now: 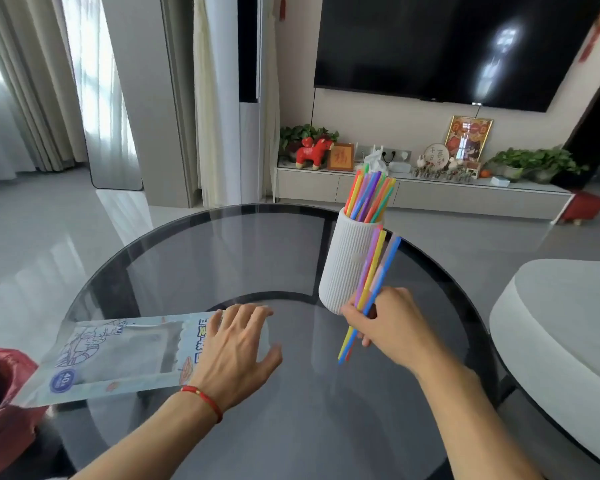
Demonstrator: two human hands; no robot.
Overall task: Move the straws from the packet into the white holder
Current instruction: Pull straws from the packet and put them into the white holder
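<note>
A white ribbed holder [343,261] stands on the round glass table [222,258], with several coloured straws [371,194] sticking out of its top. My right hand [392,320] grips a small bunch of coloured straws [378,268], tilted up to the right, just in front of and to the right of the holder. The flat clear packet [115,355] with blue print lies on the table at the left. My left hand [236,348] rests flat on its right end, fingers spread. No straws show inside the packet.
A dark red cloth bag [0,396] sits at the table's left edge. A white round seat [561,327] stands close on the right. Behind are a TV cabinet [430,195] with ornaments, a wall television and curtains.
</note>
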